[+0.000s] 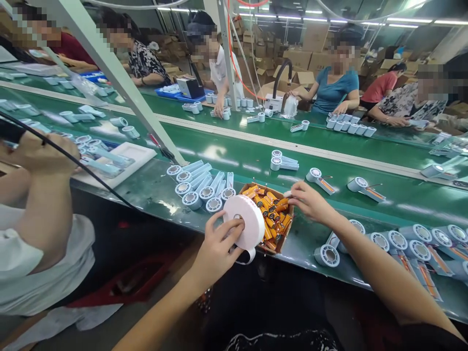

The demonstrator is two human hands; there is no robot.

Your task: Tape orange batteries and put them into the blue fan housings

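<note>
The left hand (215, 248) grips a white roll of tape (244, 222), fingers curled round its rim, at the near edge of the green conveyor belt (365, 161). The right hand (310, 201) pinches something small and white over the open cardboard box of orange cylindrical batteries (272, 214). The box overhangs that edge; a nudge from the roll could tip it off.

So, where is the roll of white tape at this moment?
The roll of white tape is low in the centre of the head view, held in the left hand, against the near-left edge of the cardboard box of orange batteries.
</note>
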